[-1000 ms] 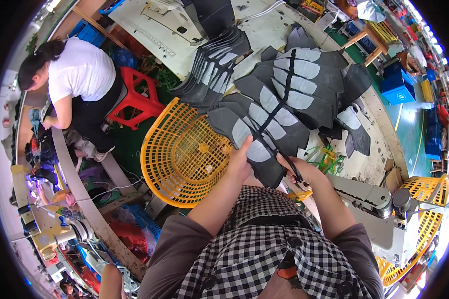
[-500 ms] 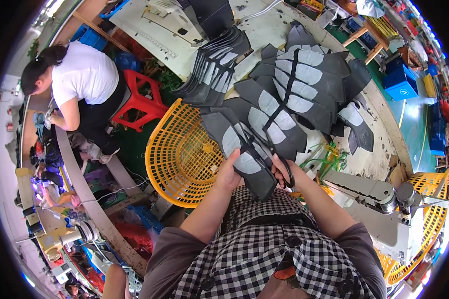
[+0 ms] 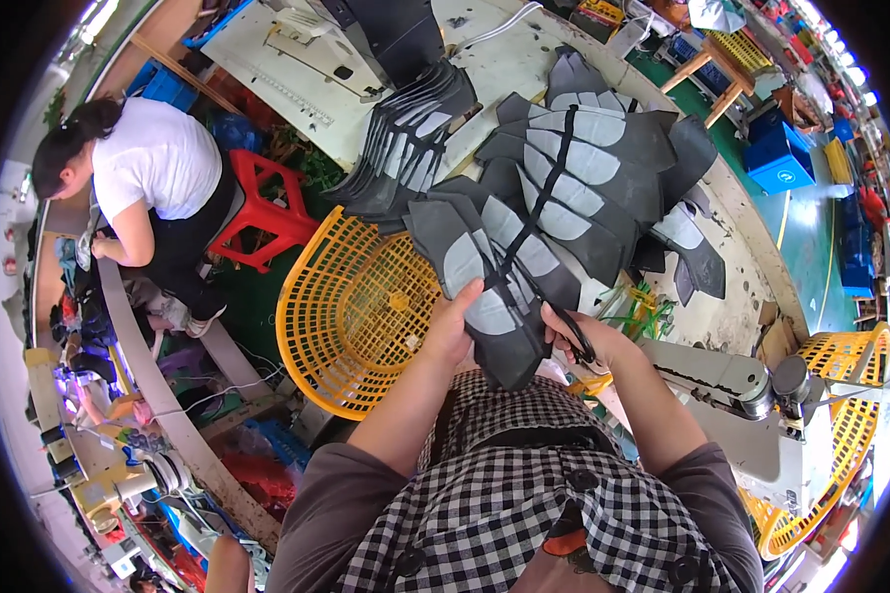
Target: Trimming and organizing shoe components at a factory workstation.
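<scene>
Between thumb and fingers, my left hand [image 3: 452, 324] grips the near end of a dark grey shoe-upper-like piece [image 3: 512, 358] with pale grey patches. My right hand [image 3: 595, 341] is closed around the black handles of a pair of scissors [image 3: 579, 336]. The blades point up and left, close along the right edge of the held piece. Further cut pieces [image 3: 574, 198] of the same kind lie overlapped on the table beyond, joined in a row by a black strip. Whether the blades touch that strip I cannot tell.
A yellow plastic basket [image 3: 297, 341] stands left of my hands. Behind it is a stack of similar pieces [image 3: 405, 148] by a sewing machine [image 3: 391, 35]. Another machine arm [image 3: 707, 371] and basket [image 3: 872, 356] are at right. A person [image 3: 158, 163] sits at left.
My right hand has moved a little to the right with the scissors, away from the held piece. My left hand keeps its hold. The whole view has shifted slightly.
</scene>
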### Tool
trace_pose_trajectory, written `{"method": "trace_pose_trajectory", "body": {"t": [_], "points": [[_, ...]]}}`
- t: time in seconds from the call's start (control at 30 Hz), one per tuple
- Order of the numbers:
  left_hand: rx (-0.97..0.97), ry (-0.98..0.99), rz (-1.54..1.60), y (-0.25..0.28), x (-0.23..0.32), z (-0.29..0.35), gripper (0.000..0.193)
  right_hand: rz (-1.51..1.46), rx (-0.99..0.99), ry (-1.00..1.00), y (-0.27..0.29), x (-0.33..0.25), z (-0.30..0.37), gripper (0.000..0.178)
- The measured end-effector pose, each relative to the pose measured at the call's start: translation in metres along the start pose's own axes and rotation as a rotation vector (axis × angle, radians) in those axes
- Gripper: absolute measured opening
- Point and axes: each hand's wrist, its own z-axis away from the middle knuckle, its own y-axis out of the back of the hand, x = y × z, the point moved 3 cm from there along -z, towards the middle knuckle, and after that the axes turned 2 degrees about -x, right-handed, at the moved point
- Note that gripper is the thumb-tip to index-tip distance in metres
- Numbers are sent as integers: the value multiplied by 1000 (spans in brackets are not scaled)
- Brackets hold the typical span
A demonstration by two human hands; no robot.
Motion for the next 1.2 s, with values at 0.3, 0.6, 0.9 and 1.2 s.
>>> {"method": "trace_pose_trajectory", "body": {"t": [0.3,0.6,0.9,1.2], "points": [[58,86,-51,6,20,12,57,-94,-15,129,-20,-8,-11,68],[-74,-257,-1016,-43,123,38,106,-172,46,204,-32,20,17,52],[110,-945,-1919,-55,264,-131,76,-140,182,165,-41,48,24,50],[235,-912,-2268,-56,231,-137,81,-122,352,139,-41,50,31,46]]}}
